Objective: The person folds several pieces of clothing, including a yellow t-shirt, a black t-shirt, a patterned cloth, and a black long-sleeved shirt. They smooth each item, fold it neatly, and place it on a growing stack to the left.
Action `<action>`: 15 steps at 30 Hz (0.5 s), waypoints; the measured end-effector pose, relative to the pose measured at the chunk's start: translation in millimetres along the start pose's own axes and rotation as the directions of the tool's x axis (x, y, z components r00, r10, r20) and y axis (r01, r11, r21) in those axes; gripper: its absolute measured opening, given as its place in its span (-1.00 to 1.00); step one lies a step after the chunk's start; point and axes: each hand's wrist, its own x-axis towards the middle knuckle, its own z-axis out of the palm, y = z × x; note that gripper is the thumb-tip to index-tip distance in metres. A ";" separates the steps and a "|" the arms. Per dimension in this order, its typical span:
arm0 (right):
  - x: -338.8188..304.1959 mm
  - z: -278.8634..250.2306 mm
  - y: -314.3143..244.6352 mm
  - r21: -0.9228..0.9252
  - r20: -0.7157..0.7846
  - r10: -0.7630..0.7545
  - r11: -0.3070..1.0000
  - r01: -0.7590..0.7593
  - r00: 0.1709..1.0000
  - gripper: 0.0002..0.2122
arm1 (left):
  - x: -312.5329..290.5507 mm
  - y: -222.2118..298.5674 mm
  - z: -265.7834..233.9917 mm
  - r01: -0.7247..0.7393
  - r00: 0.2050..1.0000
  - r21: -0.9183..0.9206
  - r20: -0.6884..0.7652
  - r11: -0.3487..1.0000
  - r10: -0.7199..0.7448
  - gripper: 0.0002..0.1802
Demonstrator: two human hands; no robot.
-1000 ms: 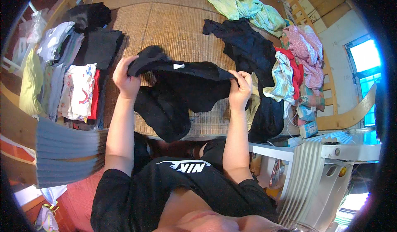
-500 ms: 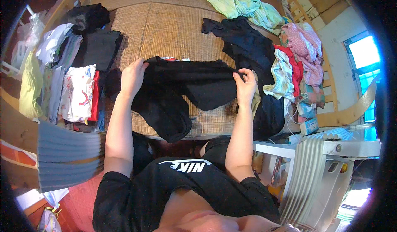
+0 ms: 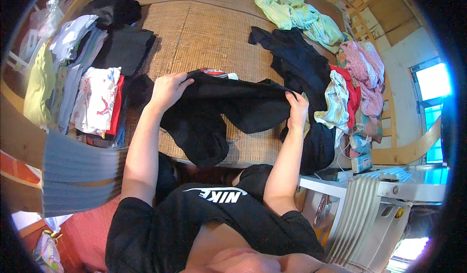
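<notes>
A pair of black trousers (image 3: 199, 122) is stretched between my hands, just above the woven mat at its near edge. My left hand (image 3: 168, 89) pinches the upper left corner, and my right hand (image 3: 297, 108) grips the upper right end. The two legs hang down toward me with a gap between them; the left one reaches lower. Past the upper edge peeks a small red, white and black striped item (image 3: 214, 72), mostly hidden.
Folded clothes stand in rows at the left, among them a white printed shirt (image 3: 97, 102) and black folded garments (image 3: 124, 49). Loose dark clothing (image 3: 301, 59), a pink dotted cloth (image 3: 362, 61) and a pale green blanket (image 3: 296, 12) lie at the right. The woven mat (image 3: 204, 34) spans the bed.
My right hand has moved lower and its end of the trousers has dropped, so the upper edge now slopes down to the right. The head view has shifted slightly.
</notes>
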 end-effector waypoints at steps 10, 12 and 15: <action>13.8 3.2 20.4 -0.398 0.043 -0.136 0.906 0.142 0.990 -0.81 | -1.1 -5.7 6.7 0.348 0.929 -0.526 0.078 0.776 -0.363 -0.73; 12.8 4.7 18.7 -0.420 0.042 -0.123 0.898 0.130 0.991 -0.81 | 0.6 -3.5 3.6 0.277 0.957 -0.331 0.014 0.902 -0.289 -0.73; 12.4 3.6 12.1 -0.432 0.002 -0.111 0.896 0.101 0.994 -0.82 | -1.3 4.3 -14.7 0.098 0.986 -0.104 0.142 0.990 -0.083 -0.72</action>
